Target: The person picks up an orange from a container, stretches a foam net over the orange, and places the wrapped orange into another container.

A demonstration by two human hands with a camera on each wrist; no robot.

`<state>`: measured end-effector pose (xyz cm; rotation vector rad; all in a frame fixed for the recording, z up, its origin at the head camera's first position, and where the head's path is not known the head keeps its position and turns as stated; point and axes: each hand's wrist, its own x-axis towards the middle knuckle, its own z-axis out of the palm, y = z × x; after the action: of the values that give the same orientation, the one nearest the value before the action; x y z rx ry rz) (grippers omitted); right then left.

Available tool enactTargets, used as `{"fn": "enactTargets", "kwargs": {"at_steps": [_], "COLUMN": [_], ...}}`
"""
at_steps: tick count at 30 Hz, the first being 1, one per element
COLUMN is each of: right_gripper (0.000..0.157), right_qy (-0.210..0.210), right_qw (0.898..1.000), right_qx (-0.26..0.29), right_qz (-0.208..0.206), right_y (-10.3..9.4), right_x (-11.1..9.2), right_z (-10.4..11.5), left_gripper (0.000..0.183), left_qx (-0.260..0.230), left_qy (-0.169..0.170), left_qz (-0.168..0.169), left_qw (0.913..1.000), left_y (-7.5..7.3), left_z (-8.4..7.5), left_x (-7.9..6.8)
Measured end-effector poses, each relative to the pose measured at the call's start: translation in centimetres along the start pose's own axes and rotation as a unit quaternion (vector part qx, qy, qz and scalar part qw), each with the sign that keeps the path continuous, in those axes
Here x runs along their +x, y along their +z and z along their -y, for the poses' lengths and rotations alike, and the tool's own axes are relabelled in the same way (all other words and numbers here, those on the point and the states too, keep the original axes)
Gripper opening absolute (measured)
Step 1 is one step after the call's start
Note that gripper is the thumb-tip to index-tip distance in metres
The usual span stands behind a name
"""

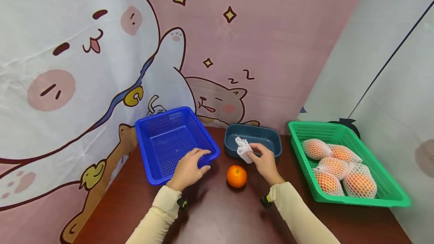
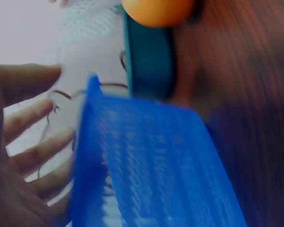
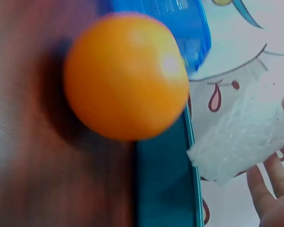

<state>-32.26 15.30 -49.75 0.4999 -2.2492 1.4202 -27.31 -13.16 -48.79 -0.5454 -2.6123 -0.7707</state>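
A white foam fruit net [image 1: 244, 150] is pinched between the thumb and fingers of my right hand [image 1: 265, 162], above the front edge of a dark teal basket [image 1: 230, 133]. In the right wrist view the foam net [image 3: 241, 137] looks like a hollow mesh sleeve. A bare orange [image 1: 236, 176] sits on the table between my two hands, touched by neither. My left hand [image 1: 190, 168] hovers at the near right rim of a blue basket [image 1: 145, 157], fingers spread and holding nothing. Whether it touches the rim I cannot tell.
On the right stands a green basket [image 1: 313, 183] with several fruits in white foam nets [image 1: 333, 168]. The brown table [image 1: 217, 217] runs back to a cartoon-printed cloth [image 1: 271, 40]. Dark wrist cameras are strapped at both cuffs.
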Motion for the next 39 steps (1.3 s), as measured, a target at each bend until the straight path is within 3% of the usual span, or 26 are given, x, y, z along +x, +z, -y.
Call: {"fn": "enactTargets", "kwargs": {"at_steps": [3,8,12,16,19,23,27,30,33,35,39], "right_gripper": [0.025,0.026,0.025,0.022,0.021,0.020,0.020,0.020,0.023,0.028,0.038], "right_qy": [-0.035,-0.074,-0.106,-0.138,-0.131,-0.101,-0.092,-0.097,-0.103,-0.104,-0.089], "right_qw": [0.999,0.997,0.994,0.990,0.989,0.990,0.992,0.992,0.993,0.994,0.995], "right_qx": [0.011,0.014,0.009,0.008,0.023,0.045,0.059,0.061,0.052,0.037,0.002], "right_qz": [-0.019,-0.022,-0.026,-0.042,-0.063,-0.086,-0.067,-0.043,-0.020,-0.014,-0.051], "right_y": [-0.3,-0.3,0.2,0.4,0.1,-0.7,-1.3,-1.5,-1.4,-1.4,-1.2], "right_x": [-1.6,-3.5,-4.4,-5.1,-5.3,-5.4,-5.5,-5.9,-6.6,-7.1,-7.7], "right_z": [2.4,4.9,5.1,4.7,4.4,4.2,4.3,4.6,4.6,4.5,3.5], "left_gripper": [0.040,0.027,0.029,0.033,0.026,0.017,0.026,0.027,0.021,0.027,0.041], "left_qx": [-0.074,-0.186,-0.220,-0.245,-0.244,-0.189,-0.143,-0.142,-0.159,-0.170,-0.146], "left_qy": [0.020,0.054,0.035,0.008,0.003,0.019,0.034,0.030,0.024,0.022,0.021], "left_qz": [-0.038,-0.069,-0.071,-0.055,-0.050,-0.058,-0.058,-0.054,-0.033,-0.012,0.014], "left_qw": [0.9963,0.9787,0.9723,0.9679,0.9685,0.9801,0.9875,0.9880,0.9864,0.9852,0.9890], "left_y": [0.1,1.4,2.6,3.3,3.5,3.5,3.3,3.4,3.6,3.9,4.5], "left_z": [-2.2,-5.7,-7.2,-7.4,-7.1,-6.7,-6.8,-7.2,-7.6,-7.8,-8.4], "left_x": [0.4,1.2,1.7,1.6,1.3,1.1,1.3,1.7,2.2,2.3,2.4]}}
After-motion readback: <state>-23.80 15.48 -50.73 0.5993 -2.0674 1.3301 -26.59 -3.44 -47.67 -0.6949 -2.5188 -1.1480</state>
